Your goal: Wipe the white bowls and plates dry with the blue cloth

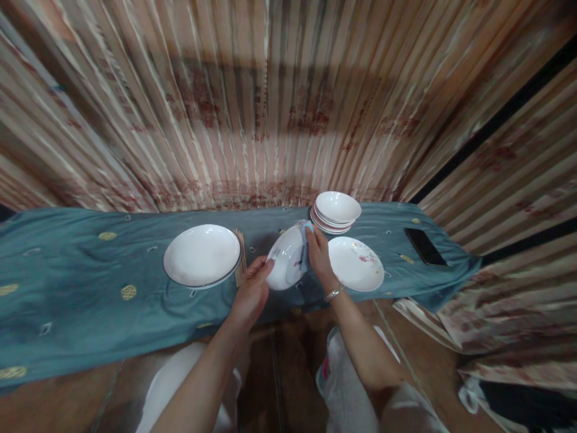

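Note:
My left hand [253, 287] grips the lower left rim of a white plate [286, 258] with a small printed pattern, thumb on the side facing me. The plate is held tilted above the table. At its right edge, my right hand [321, 257] is closed on a light blue cloth [304, 236] that lies against the plate. The fingers of that hand are partly hidden behind cloth and plate. Just right of it, a flowered white plate [358, 267] lies flat. Left of my hands are a large white plate with a dark rim [201, 255] and a bundle of chopsticks [241, 255].
Stacked white bowls [337, 207] stand at the back of the table. A black phone [425, 246] lies near the right end. The table wears a teal cloth [99, 313]. Pleated curtains [243, 120] hang close behind it and along the right side.

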Action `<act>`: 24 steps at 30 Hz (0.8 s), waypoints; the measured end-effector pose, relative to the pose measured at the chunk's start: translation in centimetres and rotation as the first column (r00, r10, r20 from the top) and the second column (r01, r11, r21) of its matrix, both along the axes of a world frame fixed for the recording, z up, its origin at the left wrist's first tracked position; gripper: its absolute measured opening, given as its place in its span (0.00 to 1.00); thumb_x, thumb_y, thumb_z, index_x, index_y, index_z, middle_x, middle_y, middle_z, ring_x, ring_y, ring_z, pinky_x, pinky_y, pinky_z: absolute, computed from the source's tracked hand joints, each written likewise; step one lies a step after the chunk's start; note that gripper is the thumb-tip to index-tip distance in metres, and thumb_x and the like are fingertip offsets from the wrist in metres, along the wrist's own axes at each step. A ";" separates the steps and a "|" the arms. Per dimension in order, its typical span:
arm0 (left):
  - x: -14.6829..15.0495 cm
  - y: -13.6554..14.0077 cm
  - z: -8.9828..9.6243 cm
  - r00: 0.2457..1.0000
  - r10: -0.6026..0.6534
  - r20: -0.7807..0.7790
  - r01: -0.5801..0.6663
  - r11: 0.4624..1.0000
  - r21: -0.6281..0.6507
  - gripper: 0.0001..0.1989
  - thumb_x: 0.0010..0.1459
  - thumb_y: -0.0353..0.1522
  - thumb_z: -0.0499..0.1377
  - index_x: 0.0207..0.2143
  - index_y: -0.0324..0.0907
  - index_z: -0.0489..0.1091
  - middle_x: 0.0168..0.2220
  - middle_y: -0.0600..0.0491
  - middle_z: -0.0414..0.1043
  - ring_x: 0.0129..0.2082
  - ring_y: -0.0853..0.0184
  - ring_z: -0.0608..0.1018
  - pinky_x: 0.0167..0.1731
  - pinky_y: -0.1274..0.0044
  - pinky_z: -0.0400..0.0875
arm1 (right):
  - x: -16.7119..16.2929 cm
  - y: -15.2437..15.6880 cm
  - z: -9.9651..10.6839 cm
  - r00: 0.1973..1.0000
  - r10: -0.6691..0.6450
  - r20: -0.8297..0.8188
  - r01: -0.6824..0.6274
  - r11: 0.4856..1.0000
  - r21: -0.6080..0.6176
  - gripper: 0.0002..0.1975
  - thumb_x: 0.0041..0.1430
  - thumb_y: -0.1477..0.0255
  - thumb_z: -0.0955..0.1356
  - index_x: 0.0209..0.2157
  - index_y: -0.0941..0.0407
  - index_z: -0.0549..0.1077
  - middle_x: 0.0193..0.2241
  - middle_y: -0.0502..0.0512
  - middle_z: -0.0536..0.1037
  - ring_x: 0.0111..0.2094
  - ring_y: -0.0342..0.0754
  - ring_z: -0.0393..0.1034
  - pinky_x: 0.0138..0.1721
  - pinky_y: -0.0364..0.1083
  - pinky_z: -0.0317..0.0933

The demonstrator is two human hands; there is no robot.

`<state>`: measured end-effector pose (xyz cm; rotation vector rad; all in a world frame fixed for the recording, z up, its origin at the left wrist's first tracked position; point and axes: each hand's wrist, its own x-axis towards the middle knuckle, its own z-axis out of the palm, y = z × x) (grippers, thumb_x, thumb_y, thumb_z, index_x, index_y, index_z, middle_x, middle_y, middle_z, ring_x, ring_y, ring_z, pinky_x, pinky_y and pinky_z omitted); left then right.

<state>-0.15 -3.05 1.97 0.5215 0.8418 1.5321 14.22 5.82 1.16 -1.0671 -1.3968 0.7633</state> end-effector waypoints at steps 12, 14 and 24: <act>-1.2 0.1 -0.4 0.980 0.058 0.193 -0.037 0.993 -0.112 0.13 0.41 0.34 0.71 0.28 0.38 0.75 0.31 0.48 0.80 0.45 0.57 0.79 0.49 0.69 0.70 | -1.6 -0.2 -5.6 0.984 -0.117 0.133 0.131 0.986 -0.103 0.30 0.68 0.58 0.53 0.56 0.65 0.69 0.56 0.73 0.71 0.59 0.59 0.64 0.60 0.63 0.56; -1.4 0.2 -0.6 0.982 0.036 0.186 -0.014 0.993 -0.120 0.10 0.45 0.33 0.69 0.29 0.37 0.74 0.32 0.46 0.80 0.47 0.56 0.79 0.50 0.68 0.70 | -1.7 -0.6 -5.9 0.982 -0.116 0.150 0.131 0.987 -0.092 0.31 0.68 0.58 0.52 0.58 0.65 0.67 0.57 0.73 0.70 0.60 0.57 0.64 0.61 0.62 0.56; -1.7 0.9 0.7 0.966 0.058 0.251 -0.027 0.992 -0.126 0.09 0.52 0.33 0.64 0.37 0.43 0.75 0.36 0.48 0.80 0.52 0.55 0.76 0.50 0.66 0.72 | -2.6 -3.2 -6.2 0.991 -0.093 0.094 0.102 0.989 -0.106 0.36 0.67 0.51 0.52 0.65 0.63 0.56 0.64 0.68 0.61 0.66 0.52 0.54 0.65 0.57 0.49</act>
